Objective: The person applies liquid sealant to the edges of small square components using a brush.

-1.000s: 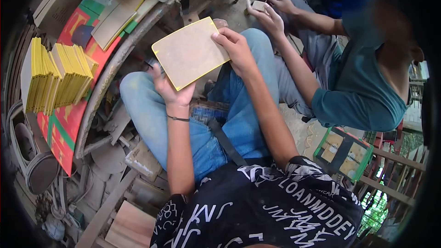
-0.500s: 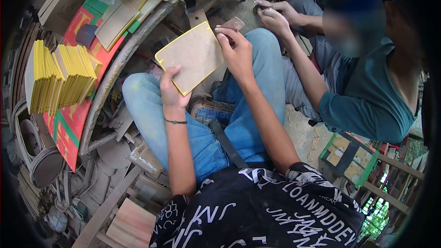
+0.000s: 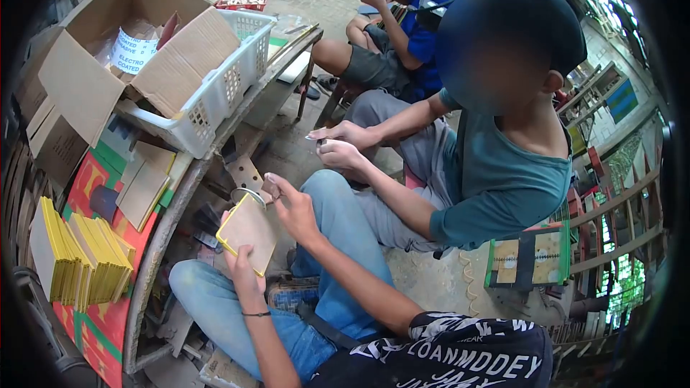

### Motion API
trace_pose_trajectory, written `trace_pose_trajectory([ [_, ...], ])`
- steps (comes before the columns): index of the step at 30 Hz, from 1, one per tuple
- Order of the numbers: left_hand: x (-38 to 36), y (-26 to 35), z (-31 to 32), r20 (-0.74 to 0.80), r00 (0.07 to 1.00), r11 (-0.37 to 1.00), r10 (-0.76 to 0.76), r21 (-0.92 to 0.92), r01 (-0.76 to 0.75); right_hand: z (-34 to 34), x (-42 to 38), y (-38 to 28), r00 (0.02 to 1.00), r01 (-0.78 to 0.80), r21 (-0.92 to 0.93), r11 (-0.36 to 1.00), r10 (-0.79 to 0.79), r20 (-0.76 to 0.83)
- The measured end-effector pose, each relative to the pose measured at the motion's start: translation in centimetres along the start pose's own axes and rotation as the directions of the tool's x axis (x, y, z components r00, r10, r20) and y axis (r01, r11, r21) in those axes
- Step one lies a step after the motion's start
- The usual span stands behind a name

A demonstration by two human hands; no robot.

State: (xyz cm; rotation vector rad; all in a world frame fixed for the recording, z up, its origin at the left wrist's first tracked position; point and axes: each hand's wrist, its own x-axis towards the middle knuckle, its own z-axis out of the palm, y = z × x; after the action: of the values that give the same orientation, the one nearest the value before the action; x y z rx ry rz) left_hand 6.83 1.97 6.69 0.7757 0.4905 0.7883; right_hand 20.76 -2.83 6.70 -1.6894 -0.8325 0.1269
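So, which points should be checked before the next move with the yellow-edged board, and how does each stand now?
1. Left hand grips the lower edge of the yellow-edged board: ok.
2. Right hand is at the board's upper corner, fingers on a small piece: ok; what the piece is, cannot tell.
3. Board is held off the lap, above the knees: ok.
4. Neighbour's hands are apart from the board: ok.
5. Stack of yellow boards stands on the bench to the left, untouched: ok.
6. Finish of the board's edge: cannot tell.
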Motion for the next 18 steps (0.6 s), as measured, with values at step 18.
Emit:
trace_pose_trajectory([
  [18,0.3,-3.2,-1.7,-0.030,0.999,0.941,0.026,0.338,-0.014,3.2,-4.3,-0.4,0.954,0.100,0.105,0.989,-0.125,0.271],
])
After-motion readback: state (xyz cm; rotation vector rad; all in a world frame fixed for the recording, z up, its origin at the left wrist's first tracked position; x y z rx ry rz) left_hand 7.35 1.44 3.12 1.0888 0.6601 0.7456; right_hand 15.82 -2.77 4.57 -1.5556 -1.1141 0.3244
